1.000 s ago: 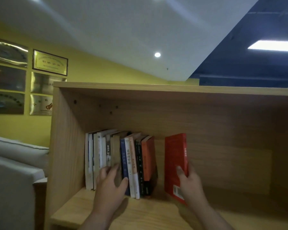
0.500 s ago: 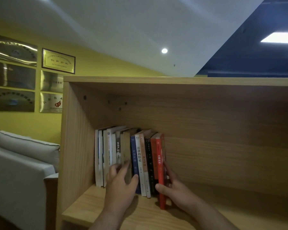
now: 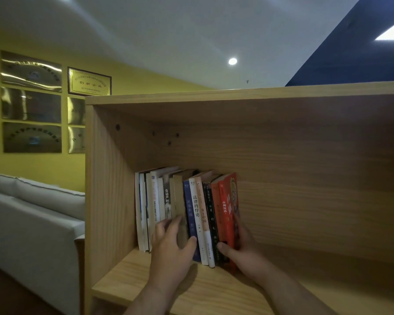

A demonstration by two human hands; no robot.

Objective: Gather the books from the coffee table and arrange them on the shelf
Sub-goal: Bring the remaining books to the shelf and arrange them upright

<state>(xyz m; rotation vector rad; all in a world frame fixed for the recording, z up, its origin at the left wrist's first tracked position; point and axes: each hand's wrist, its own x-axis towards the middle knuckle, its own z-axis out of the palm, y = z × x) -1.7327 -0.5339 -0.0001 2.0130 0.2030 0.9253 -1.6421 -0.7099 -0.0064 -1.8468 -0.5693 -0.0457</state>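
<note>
right hand [image 3: 243, 248] clamped on the bright red paperback book [image 3: 228, 214] at the right end of the row, thumb on its spine low down, fingers behind on the cover. red book stands upright, pressed against the orange book [image 3: 216, 201] next to it. left hand [image 3: 172, 244] spread open, palm and fingers flat against spines near the middle of the row, thumb on the dark blue book [image 3: 188, 212], gripping nothing. row of upright books [image 3: 168, 201] sits on the light wooden shelf board [image 3: 214, 289], packed at the left end against the shelf side panel [image 3: 109, 189]. rest of shelf to the right is bare wood. left of the shelf: grey fabric sofa [image 3: 32, 223], yellow wall with framed gold plaques [image 3: 32, 105].
</note>
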